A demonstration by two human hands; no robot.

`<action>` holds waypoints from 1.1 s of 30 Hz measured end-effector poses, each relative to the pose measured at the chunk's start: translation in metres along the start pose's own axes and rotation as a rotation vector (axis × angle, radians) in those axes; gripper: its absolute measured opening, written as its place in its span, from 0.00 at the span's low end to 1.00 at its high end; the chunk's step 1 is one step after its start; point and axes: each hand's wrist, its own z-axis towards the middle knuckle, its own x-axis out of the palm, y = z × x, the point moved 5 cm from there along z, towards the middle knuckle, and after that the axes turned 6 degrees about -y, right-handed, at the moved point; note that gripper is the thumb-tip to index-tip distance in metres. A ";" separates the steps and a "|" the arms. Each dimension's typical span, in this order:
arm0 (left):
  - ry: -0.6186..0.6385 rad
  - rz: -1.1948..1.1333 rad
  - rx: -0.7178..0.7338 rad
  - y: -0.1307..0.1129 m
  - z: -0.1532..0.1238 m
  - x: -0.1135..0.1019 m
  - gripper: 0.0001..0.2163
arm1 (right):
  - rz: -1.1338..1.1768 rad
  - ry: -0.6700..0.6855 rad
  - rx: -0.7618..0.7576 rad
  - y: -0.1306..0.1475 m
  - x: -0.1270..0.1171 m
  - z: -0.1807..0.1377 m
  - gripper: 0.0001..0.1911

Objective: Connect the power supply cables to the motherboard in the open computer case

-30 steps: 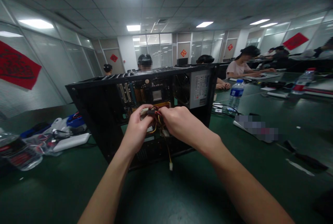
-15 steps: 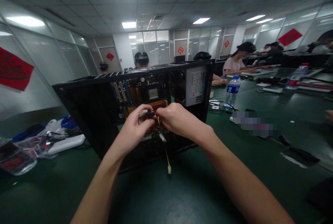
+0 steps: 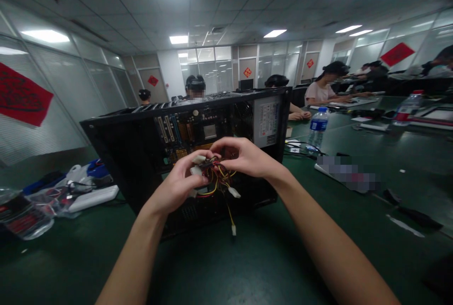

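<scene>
An opened black computer case (image 3: 122, 154) stands on the green table, its motherboard (image 3: 198, 128) showing inside. The power supply (image 3: 266, 123) sits at its upper right. In front of the board is a bundle of red, yellow and black power cables (image 3: 220, 175). My left hand (image 3: 177, 177) is closed around the white connectors (image 3: 197, 170) at the bundle's left end. My right hand (image 3: 247, 156) pinches the cables from the right, thumb and fingers curled around them. One white plug (image 3: 234, 230) dangles below on a yellow wire, and another connector (image 3: 234, 192) hangs just under the bundle.
Right of the case stand a water bottle (image 3: 318, 125) and, farther off, a red-capped bottle (image 3: 406, 109). On the left lie a large bottle (image 3: 26, 215), plastic bags and a white power strip (image 3: 94, 199). Several people sit across the table (image 3: 247, 267).
The cable bundle has spread out and more of its wires show. My right hand has shifted right and its grip has opened into a wider curl. The view has tilted up slightly.
</scene>
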 end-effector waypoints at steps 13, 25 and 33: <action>0.048 0.324 0.058 -0.001 0.001 0.017 0.11 | -0.050 0.223 -0.024 -0.009 0.013 -0.001 0.11; -0.041 0.325 -0.037 -0.011 -0.004 0.005 0.19 | -0.205 0.113 -0.142 -0.002 0.007 0.000 0.10; -0.016 -0.150 -0.118 0.020 0.008 0.000 0.18 | -0.131 0.063 -0.049 -0.009 0.003 -0.001 0.14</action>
